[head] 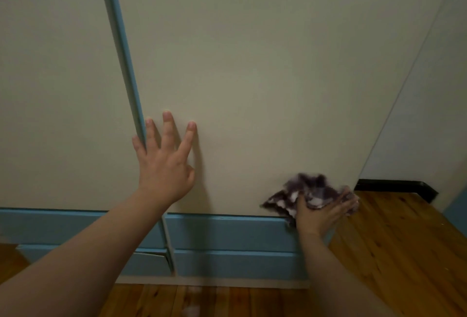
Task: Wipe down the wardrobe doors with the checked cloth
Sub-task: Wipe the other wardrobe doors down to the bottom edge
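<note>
Pale cream wardrobe doors [252, 76] fill nearly everything ahead of me, split by a blue vertical strip [118, 38] running from twelve o'clock down toward seven, with a blue plinth [227, 230] below and wooden floorboards [391, 241] at four o'clock.

My left hand [164, 165] lies flat on the right-hand door near its lower left edge, fingers spread wide, bracing the panel. My right hand [321, 213] at four o'clock has its fingers closed over the checked cloth [310, 190], bunching it against the door's bottom right corner, just above the plinth.

I judge the cloth soft, light and limp; it crumples instead of lying flat, so a broad palm behind a gathered wad serves better than a pinch at one corner, which would let the rest trail. It looks blurred, so its fold is hard to read.

A black skirting board [396, 186] sits beside the wardrobe's right edge, close to my cloth hand; wiping further right would run off the door.
</note>
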Motion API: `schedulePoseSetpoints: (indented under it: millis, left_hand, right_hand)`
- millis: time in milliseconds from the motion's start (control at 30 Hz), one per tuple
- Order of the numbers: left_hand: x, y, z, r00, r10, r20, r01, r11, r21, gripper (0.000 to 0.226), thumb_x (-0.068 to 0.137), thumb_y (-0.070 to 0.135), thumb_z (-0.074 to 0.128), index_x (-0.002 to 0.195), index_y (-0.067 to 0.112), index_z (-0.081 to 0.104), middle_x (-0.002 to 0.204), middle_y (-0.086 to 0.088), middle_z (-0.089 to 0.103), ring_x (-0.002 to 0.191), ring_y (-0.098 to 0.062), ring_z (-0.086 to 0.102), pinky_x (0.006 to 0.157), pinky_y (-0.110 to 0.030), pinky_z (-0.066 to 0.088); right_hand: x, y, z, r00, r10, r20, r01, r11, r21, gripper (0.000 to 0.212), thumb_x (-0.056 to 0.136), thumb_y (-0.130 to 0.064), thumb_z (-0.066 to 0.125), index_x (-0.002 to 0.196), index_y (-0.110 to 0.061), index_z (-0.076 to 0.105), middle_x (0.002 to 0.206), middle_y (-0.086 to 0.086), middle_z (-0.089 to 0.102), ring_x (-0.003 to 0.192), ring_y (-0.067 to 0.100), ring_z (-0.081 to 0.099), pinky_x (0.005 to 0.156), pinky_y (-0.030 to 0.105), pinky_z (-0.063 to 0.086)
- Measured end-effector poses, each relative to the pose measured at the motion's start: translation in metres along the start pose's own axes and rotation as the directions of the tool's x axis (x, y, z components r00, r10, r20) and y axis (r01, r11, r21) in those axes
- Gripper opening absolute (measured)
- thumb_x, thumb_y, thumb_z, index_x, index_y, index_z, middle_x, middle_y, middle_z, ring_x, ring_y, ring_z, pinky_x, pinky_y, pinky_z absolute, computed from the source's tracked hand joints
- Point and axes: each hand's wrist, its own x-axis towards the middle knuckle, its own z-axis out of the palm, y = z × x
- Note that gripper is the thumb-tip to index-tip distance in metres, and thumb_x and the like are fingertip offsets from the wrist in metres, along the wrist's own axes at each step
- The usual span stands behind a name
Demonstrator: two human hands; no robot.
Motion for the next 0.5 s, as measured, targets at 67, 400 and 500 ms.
schedulePoseSetpoints:
  millis: [67, 400, 500]
  left_hand:
    - [0.000, -0.001, -0.002, 1.000, 0.004, 0.016, -0.004, 1.000, -0.002, 0.092, 0.067, 0.028, 0.071, 0.145, 0.024, 0.021, 0.152, -0.023, 0.009, 0.134, -0.052, 0.008, 0.101, -0.070, 0.011]
    - [-0.002, 0.000, -0.018, 0.990, -0.126, -0.061, 0.102, 0.949, -0.299, 0.081, 0.076, 0.019, 0.064, 0.145, 0.022, 0.021, 0.153, -0.017, 0.013, 0.139, -0.039, 0.010, 0.100, -0.070, 0.008]
    - [0.007, -0.003, -0.032, 0.979, -0.155, -0.132, 0.092, 0.915, -0.394, 0.076, 0.081, 0.020, 0.060, 0.145, 0.022, 0.019, 0.154, -0.015, 0.008, 0.140, -0.036, 0.006, 0.103, -0.068, 0.006]
  right_hand:
    - [0.008, -0.017, 0.001, 0.994, 0.090, -0.065, -0.085, 0.994, 0.072, 0.106, 0.073, -0.033, 0.076, 0.145, -0.003, 0.005, 0.151, 0.028, -0.003, 0.140, 0.039, -0.005, 0.114, 0.045, -0.003]
    - [0.054, -0.164, -0.025, 0.907, -0.352, -0.231, 0.368, 0.929, 0.028, 0.107, 0.064, -0.066, 0.054, 0.145, -0.016, 0.006, 0.150, 0.031, 0.006, 0.138, 0.047, 0.001, 0.106, 0.062, -0.001]
    - [0.032, -0.208, -0.016, 0.796, -0.594, -0.120, 0.586, 0.805, -0.097, 0.100, 0.062, -0.062, 0.053, 0.145, -0.020, 0.017, 0.149, 0.031, 0.013, 0.138, 0.046, 0.007, 0.106, 0.060, 0.001]
